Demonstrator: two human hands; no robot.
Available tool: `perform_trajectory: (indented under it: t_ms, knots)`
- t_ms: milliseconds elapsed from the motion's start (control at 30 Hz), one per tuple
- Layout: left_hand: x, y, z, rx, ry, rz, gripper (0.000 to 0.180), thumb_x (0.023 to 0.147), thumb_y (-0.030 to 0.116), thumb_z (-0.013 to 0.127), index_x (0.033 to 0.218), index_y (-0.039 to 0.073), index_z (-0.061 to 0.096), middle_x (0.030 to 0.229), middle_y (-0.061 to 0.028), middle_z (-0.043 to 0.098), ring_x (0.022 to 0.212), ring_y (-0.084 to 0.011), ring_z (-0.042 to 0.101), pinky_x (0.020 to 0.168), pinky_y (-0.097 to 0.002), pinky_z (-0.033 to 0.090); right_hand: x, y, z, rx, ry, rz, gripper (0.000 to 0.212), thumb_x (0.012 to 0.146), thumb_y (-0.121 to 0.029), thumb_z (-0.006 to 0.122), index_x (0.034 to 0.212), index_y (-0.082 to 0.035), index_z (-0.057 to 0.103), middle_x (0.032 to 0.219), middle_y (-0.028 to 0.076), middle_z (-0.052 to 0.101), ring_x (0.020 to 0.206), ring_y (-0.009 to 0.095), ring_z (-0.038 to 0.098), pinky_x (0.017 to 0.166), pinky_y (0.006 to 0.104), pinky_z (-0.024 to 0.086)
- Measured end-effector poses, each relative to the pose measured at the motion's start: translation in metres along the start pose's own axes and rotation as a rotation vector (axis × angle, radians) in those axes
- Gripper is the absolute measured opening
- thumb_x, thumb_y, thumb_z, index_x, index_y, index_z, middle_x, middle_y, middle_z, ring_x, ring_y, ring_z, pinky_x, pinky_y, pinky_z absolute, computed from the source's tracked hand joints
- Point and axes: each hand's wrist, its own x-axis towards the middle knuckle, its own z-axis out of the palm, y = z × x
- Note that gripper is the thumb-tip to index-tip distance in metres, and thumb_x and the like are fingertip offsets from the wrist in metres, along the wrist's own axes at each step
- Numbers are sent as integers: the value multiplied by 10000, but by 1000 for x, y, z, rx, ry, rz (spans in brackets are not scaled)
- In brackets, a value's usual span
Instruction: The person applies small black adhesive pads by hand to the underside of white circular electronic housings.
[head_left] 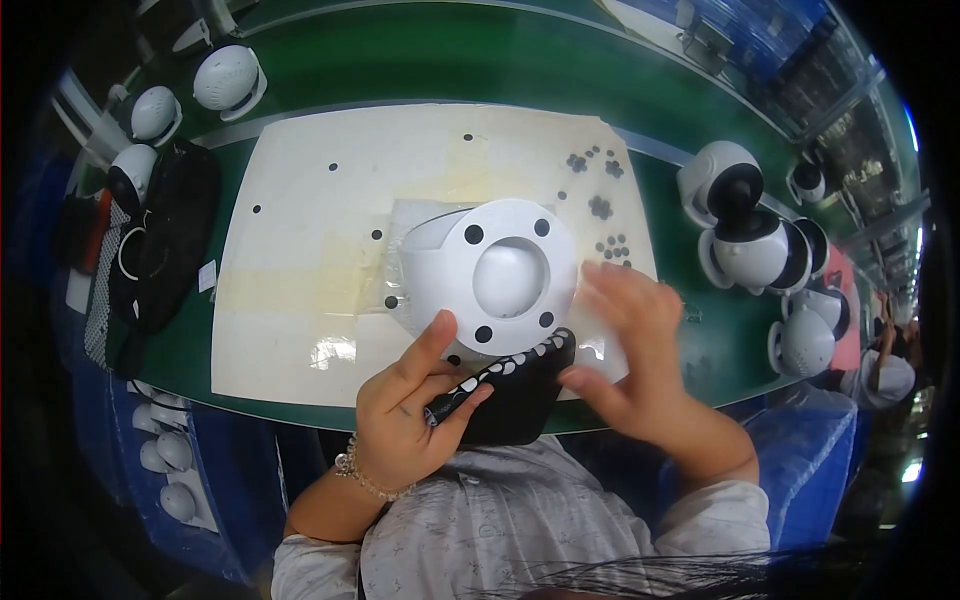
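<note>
A white security camera (420,262) lies tipped over on the mat, its round base turned up toward me. Several black round pads sit around the ring of that base, about a smooth recess. My left hand (415,405) grips a black sheet of stick-on pads (520,400), which has a row of white round spots along its upper edge. One extended finger of this hand reaches the lower left of the camera. Beside the base on the right is my right hand (640,350), somewhat blurred, with fingers and thumb apart and nothing seen in it.
The cream mat (290,260) carries loose black dots and dark dot clusters at its upper right. More white cameras (755,250) stand on the green table at right, others (228,80) at upper left. A black bag (180,240) lies at left. Below it, white units (175,450) fill a bin.
</note>
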Motion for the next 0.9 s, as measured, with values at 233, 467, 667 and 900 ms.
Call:
perform_trajectory:
  t_ms: [233, 467, 667, 900]
  knots:
    - [-2, -1, 0, -47, 0, -26, 189, 613, -28, 702, 771, -81, 614, 1254, -124, 458, 653, -178, 605, 596, -245, 488, 23, 11, 14, 1450, -330, 698, 320, 814, -103, 570, 1106, -14, 473, 982, 33, 561, 843, 76, 512, 770, 231, 391]
    - [-4, -7, -3, -74, -90, -66, 201, 609, -20, 710, 783, -69, 621, 1241, -116, 470, 681, -177, 614, 616, -248, 498, 29, 5, 18, 1462, -301, 702, 293, 828, -80, 556, 1097, -4, 469, 938, 29, 578, 845, 61, 522, 736, 205, 420]
    - [-5, -8, -15, -179, -164, -58, 163, 607, -20, 709, 729, -54, 607, 1202, -161, 493, 731, -183, 624, 661, -265, 506, 35, 14, 15, 1460, -161, 634, 278, 780, -73, 591, 1040, -15, 513, 949, 40, 585, 859, 87, 530, 776, 229, 412]
    - [-18, -23, -56, -255, 54, -336, 187, 644, -6, 693, 789, -75, 596, 1201, -179, 496, 867, -187, 600, 792, -266, 443, 154, 122, 51, 352, 262, 388, 250, 751, -110, 572, 974, 4, 573, 751, 29, 535, 716, 158, 507, 691, 258, 403]
